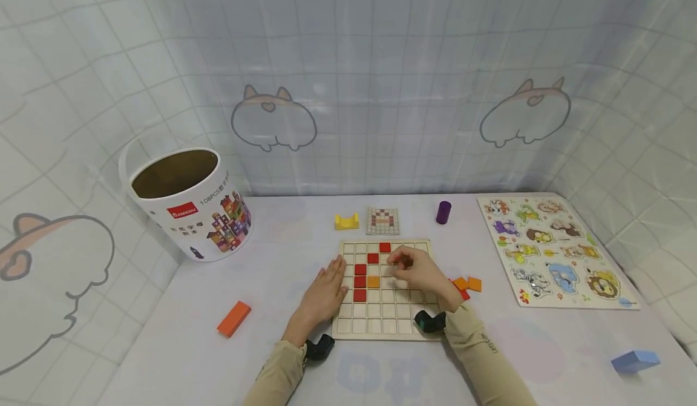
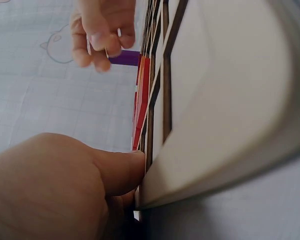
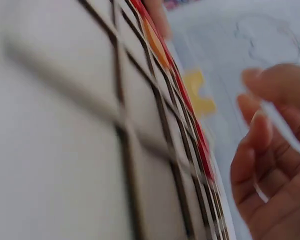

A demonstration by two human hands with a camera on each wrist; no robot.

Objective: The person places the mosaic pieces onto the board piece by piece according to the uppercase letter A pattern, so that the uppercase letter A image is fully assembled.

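A wooden grid board [image 1: 381,326] lies on the table with several red tiles [image 1: 360,269] and one orange tile [image 1: 373,282] set in its squares. My left hand [image 1: 325,291] rests along the board's left edge, fingers extended; the left wrist view shows its thumb [image 2: 125,170] at the board's side. Over the upper middle of the board, my right hand [image 1: 418,270] has its fingertips drawn together in a pinch. A small dark red tile [image 1: 405,262] shows between them, mostly hidden by the fingers. In the left wrist view this hand [image 2: 105,32] is raised off the board.
Behind the board are a pattern card [image 1: 383,221], a yellow block [image 1: 346,222] and a purple cylinder [image 1: 443,212]. Loose orange tiles [image 1: 474,284] lie right of the board. Farther out are an animal puzzle [image 1: 561,252], a blue block [image 1: 635,361], an orange block [image 1: 234,319] and a white bucket [image 1: 190,218].
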